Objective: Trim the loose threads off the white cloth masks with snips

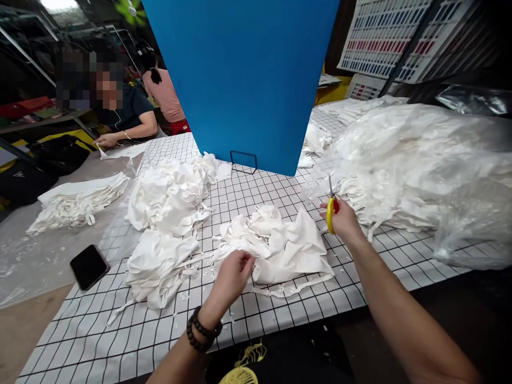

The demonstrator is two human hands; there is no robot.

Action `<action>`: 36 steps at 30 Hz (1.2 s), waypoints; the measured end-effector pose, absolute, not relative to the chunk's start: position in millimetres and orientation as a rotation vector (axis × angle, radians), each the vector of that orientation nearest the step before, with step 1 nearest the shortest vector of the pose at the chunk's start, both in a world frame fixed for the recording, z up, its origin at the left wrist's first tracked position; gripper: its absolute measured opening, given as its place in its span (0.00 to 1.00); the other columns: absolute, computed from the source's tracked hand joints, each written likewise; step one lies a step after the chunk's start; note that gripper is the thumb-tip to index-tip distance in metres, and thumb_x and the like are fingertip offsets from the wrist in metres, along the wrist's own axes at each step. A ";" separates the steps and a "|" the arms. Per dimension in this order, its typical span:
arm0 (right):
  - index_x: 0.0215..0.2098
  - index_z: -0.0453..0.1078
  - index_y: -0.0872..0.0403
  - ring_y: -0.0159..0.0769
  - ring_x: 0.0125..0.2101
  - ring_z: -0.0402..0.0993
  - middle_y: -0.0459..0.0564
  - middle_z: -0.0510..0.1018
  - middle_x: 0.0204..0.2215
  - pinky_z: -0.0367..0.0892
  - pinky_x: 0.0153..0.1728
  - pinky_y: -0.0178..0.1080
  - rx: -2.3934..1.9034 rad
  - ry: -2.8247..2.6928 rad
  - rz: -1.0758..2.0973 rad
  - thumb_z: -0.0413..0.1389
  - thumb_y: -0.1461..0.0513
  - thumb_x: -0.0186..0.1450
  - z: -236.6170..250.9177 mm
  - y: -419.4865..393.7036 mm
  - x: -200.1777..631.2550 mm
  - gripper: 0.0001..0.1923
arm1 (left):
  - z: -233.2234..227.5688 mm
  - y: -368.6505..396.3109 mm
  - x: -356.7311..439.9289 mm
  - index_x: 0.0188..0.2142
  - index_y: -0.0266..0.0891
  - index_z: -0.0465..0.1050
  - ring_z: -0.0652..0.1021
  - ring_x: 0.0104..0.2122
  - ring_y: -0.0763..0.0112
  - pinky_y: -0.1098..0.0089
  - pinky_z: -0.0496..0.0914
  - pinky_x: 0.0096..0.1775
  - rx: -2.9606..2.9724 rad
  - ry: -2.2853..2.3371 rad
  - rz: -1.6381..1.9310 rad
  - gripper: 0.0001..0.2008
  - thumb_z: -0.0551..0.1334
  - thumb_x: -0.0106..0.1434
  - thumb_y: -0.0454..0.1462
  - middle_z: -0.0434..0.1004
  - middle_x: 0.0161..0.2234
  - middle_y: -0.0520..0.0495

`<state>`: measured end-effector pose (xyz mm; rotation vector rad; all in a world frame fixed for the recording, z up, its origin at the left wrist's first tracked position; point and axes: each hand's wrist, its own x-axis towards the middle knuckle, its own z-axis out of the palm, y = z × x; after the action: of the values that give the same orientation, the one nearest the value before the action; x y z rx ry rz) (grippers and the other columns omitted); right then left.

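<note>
White cotton-looking fabric takes centre stage, and it's this crumpled cloth (298, 248) that everything else lines up around! It lies on the checked tablecloth (120, 341), right between the two hands, its long axis running roughly left to right.

Look at the left hand (234, 272): it's clearly the nearer one, right up at the near-left edge of the cloth, fingers curled in and bunched together. Is there fabric pinched in there? Cannot tell from this angle! For that hand, the bulk of the cloth lies to the right and a little away from the body.

Over to the right hand (347, 221), off the cloth's far-right side, and what a grasp: scissors (330, 216), yellow and red handles wrapped in the fingers, blades pointing away from the body rather than in at the fabric. So there's the key relation: cloth to the left of the blades, a gap between, and the scissors' line running across the cloth's long axis!

Around the cloth, then: rumpled white heap (160, 264) to its left, dark phone (89, 266) farther out that way, big plastic-covered pile (420, 160) to its right, blue board (256, 74) rising beyond. Far beyond to the left, a co-worker's hand (107, 140) is at a white piece (124, 152).
</note>
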<state>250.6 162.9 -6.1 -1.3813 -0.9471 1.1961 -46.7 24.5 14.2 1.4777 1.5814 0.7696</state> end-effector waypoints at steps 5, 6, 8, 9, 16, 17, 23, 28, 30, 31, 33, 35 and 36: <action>0.31 0.69 0.52 0.32 0.23 0.70 0.45 0.78 0.29 0.65 0.23 0.35 -1.370 -1.293 1.463 0.68 0.65 0.45 -3.0 119.3 197.9 0.18 | -8.8 20.8 -53.2 0.40 0.38 0.69 0.73 0.16 0.72 0.73 0.67 0.18 1.092 1.527 0.691 0.20 0.64 0.57 0.51 0.71 0.22 0.54; 0.30 0.69 0.53 0.33 0.23 0.71 0.46 0.79 0.28 0.66 0.24 0.35 -1.349 -1.365 1.543 0.69 0.65 0.44 -4.8 111.5 181.4 0.17 | -13.8 20.1 -47.1 0.42 0.38 0.69 0.72 0.14 0.72 0.74 0.64 0.16 1.072 1.516 0.682 0.22 0.65 0.56 0.51 0.70 0.21 0.55; 0.30 0.70 0.53 0.34 0.26 0.72 0.45 0.78 0.28 0.66 0.27 0.36 -1.328 -1.467 1.617 0.69 0.64 0.45 -10.8 102.0 149.3 0.16 | -22.8 20.6 -34.3 0.43 0.38 0.70 0.70 0.12 0.73 0.76 0.60 0.13 1.065 1.530 0.674 0.22 0.65 0.56 0.50 0.69 0.18 0.57; 0.29 0.70 0.53 0.34 0.26 0.72 0.44 0.78 0.27 0.65 0.28 0.35 -1.328 -1.501 1.630 0.68 0.63 0.45 -14.3 100.8 135.2 0.15 | -26.4 21.3 -29.1 0.41 0.37 0.71 0.70 0.11 0.73 0.76 0.58 0.13 1.070 1.544 0.680 0.20 0.65 0.56 0.49 0.68 0.17 0.57; 0.24 0.66 0.54 0.30 0.22 0.64 0.40 0.71 0.20 0.58 0.24 0.33 -1.300 -1.517 1.672 0.67 0.66 0.43 -20.4 123.0 99.8 0.14 | -23.8 2.0 -20.2 0.35 0.38 0.69 0.68 0.11 0.77 0.78 0.56 0.13 0.940 1.580 0.853 0.17 0.62 0.59 0.50 0.72 0.22 0.54; 0.26 0.65 0.54 0.29 0.22 0.63 0.40 0.70 0.21 0.58 0.24 0.32 -1.275 -1.485 1.680 0.66 0.64 0.45 -17.1 123.4 101.7 0.15 | -20.2 -2.9 -18.4 0.36 0.37 0.68 0.68 0.11 0.78 0.78 0.56 0.12 0.827 1.492 0.866 0.19 0.62 0.59 0.52 0.73 0.23 0.53; 0.30 0.59 0.51 0.24 0.19 0.57 0.38 0.64 0.23 0.55 0.20 0.31 -1.139 -1.273 1.717 0.64 0.55 0.54 8.9 95.4 122.5 0.18 | -2.6 1.6 8.0 0.47 0.33 0.72 0.66 0.15 0.86 0.81 0.60 0.15 0.023 0.804 0.889 0.25 0.57 0.64 0.53 0.77 0.39 0.42; 0.29 0.62 0.51 0.27 0.23 0.62 0.40 0.67 0.26 0.59 0.23 0.32 -1.090 -1.149 1.645 0.68 0.56 0.51 18.6 67.8 136.4 0.19 | -4.2 17.5 30.0 0.46 0.38 0.72 0.59 0.15 0.88 0.84 0.51 0.12 -0.076 0.826 1.003 0.17 0.65 0.61 0.44 0.74 0.39 0.49; 0.28 0.63 0.52 0.27 0.24 0.62 0.40 0.67 0.26 0.59 0.24 0.32 -1.072 -1.132 1.638 0.69 0.57 0.50 22.0 62.8 140.1 0.18 | -5.3 17.8 32.4 0.46 0.38 0.72 0.57 0.14 0.89 0.84 0.51 0.12 -0.099 0.820 1.031 0.14 0.65 0.62 0.40 0.74 0.39 0.50; 0.27 0.63 0.52 0.26 0.23 0.60 0.39 0.66 0.25 0.58 0.24 0.32 -1.060 -1.087 1.653 0.69 0.58 0.51 24.1 61.8 142.0 0.18 | -5.2 17.0 31.9 0.45 0.38 0.72 0.56 0.14 0.89 0.84 0.51 0.12 -0.110 0.812 1.048 0.12 0.65 0.62 0.39 0.74 0.40 0.50; 0.27 0.63 0.52 0.25 0.20 0.56 0.38 0.64 0.23 0.56 0.22 0.32 -1.013 -0.920 1.670 0.68 0.59 0.52 29.0 62.8 147.6 0.16 | -3.2 14.8 28.4 0.44 0.36 0.72 0.56 0.14 0.89 0.84 0.53 0.12 -0.127 0.800 1.080 0.10 0.63 0.64 0.38 0.74 0.43 0.48; 0.27 0.64 0.51 0.23 0.17 0.52 0.38 0.66 0.23 0.56 0.21 0.33 -0.947 -0.729 1.646 0.67 0.60 0.53 33.6 66.0 156.6 0.14 | 0.5 12.7 23.4 0.42 0.35 0.71 0.57 0.15 0.89 0.84 0.54 0.12 -0.138 0.806 1.119 0.08 0.62 0.65 0.37 0.74 0.46 0.46; 0.27 0.65 0.51 0.23 0.17 0.52 0.39 0.67 0.25 0.57 0.22 0.34 -0.920 -0.658 1.619 0.66 0.60 0.52 35.1 67.5 162.4 0.13 | 2.8 12.1 21.0 0.42 0.35 0.71 0.57 0.15 0.89 0.84 0.55 0.12 -0.139 0.807 1.139 0.08 0.62 0.65 0.37 0.74 0.47 0.45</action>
<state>162.4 67.5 35.1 -0.9200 -0.6585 1.6193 21.0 12.1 2.8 -0.1385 0.8066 1.1394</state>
